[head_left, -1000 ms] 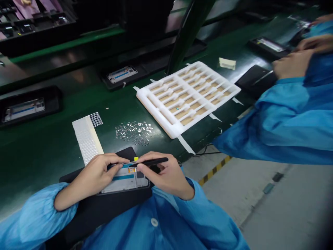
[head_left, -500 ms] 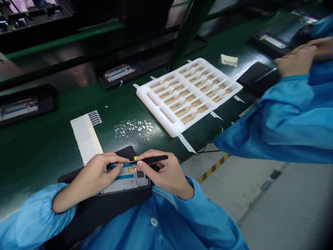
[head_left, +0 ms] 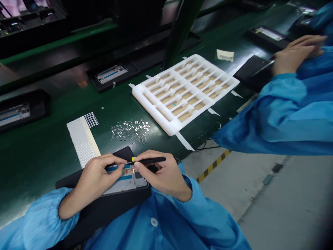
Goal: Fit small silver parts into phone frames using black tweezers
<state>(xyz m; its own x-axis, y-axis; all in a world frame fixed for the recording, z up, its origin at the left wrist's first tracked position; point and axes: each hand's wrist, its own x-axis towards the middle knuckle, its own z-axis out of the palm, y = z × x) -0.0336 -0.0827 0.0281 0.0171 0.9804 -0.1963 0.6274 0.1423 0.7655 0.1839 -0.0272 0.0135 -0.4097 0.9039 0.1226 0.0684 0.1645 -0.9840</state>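
My right hand (head_left: 162, 177) grips black tweezers (head_left: 153, 160), their tip pointing left along the far edge of a phone frame (head_left: 122, 185). Thumb and forefinger of my left hand (head_left: 97, 177) are pinched together at that same edge, beside the tweezer tip; whatever lies between them is too small to make out. The silvery frame carries blue strips and an orange flex piece (head_left: 129, 171). It rests in a black holder (head_left: 125, 152) close to my body, partly covered by my left hand. A bit of yellow shows behind the tweezers.
Beyond the holder lie a sheet of white strips (head_left: 81, 139) and scattered small metal parts (head_left: 131, 131). A white slotted foam tray (head_left: 170, 126) is taped to the green bench (head_left: 117, 104). More phone frames sit in black holders (head_left: 91, 76) behind. A co-worker's hand (head_left: 288, 60) is at right.
The view has shifted slightly. Both my hands keep nearly the same pose at the frame's far edge, with the tweezers still in my right. The co-worker's hands have changed position a little.
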